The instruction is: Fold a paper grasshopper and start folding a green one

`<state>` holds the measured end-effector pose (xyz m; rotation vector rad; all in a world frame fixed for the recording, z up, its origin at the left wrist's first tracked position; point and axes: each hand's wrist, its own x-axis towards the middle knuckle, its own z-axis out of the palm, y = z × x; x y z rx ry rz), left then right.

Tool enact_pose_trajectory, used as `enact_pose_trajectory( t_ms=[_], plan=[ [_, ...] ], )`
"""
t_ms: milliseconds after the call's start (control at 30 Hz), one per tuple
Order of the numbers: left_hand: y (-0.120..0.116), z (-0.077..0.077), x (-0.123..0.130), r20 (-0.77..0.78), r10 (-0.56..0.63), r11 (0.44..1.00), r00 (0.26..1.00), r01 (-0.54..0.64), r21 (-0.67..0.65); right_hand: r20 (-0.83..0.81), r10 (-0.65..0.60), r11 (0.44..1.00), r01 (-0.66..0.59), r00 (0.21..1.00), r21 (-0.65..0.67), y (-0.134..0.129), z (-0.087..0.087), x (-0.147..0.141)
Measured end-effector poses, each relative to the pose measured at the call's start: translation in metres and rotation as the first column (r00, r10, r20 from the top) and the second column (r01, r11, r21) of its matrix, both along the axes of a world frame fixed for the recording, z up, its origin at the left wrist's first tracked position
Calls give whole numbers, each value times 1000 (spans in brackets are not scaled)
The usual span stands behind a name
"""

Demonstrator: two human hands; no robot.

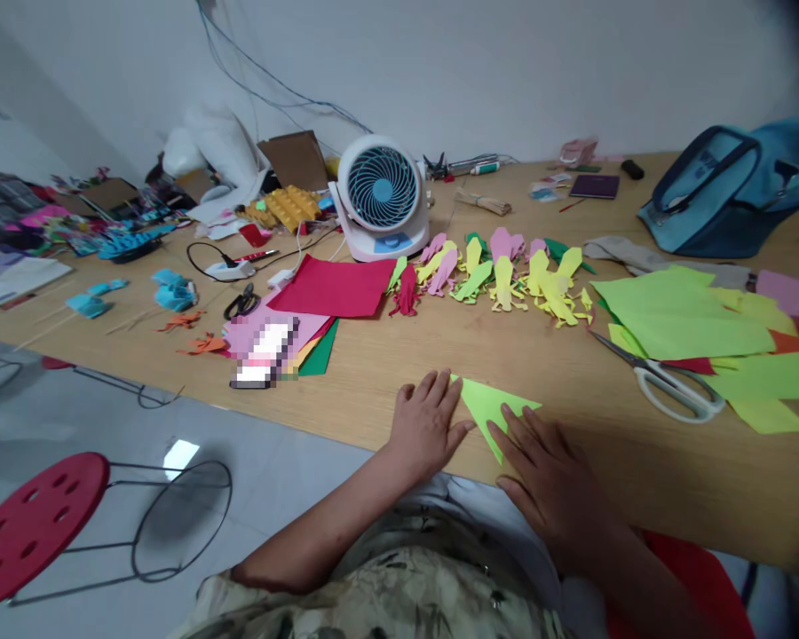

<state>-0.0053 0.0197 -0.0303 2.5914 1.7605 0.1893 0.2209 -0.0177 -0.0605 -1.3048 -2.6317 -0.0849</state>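
A lime-green sheet of paper [487,401], folded to a triangle, lies at the table's front edge between my hands. My left hand [426,422] rests flat at its left corner, fingers stretched out and touching the edge. Spread over the right part of the triangle, my right hand [549,466] presses down with its fingers extended. Beyond my hands sits a row of cut paper figures [502,277] in yellow, green, pink and red. To the right, white-handled scissors [672,388] lie partly against a pile of lime-green paper [683,311].
A white fan [381,191] stands at the back, with a red sheet [339,286] before it. On the left are a phone [265,352], black scissors [241,303] and blue paper pieces [173,290]. A blue bag [725,186] stands back right; a red stool [40,524] stands below left.
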Motion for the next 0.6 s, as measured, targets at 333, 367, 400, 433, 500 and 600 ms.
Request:
enact_pose_trajectory(
  t_ms=[333,367,400,433,500,600],
  plan=[
    [8,2,-3,-7,-11,1000,1000,11,7,2,11,995,-11,1000,-102,-6,15,-1],
    [9,0,-3,-4,-7,1000,1000,7,18,-2,11,994,-11,1000,-112,-7,17,-1],
    [9,-1,-3,0,-3,1000,1000,3,25,-6,9,993,-10,1000,-121,-8,18,-1],
    [10,-2,-4,2,-1,1000,1000,1,26,-10,5,992,-6,1000,-127,-9,19,-1],
    [11,-2,-7,6,-7,1000,1000,7,15,-19,-5,992,3,1000,-130,-14,20,-1],
    [13,0,-13,37,-40,999,999,41,-18,-35,-10,994,6,999,-105,-22,17,-3]
  ],
)
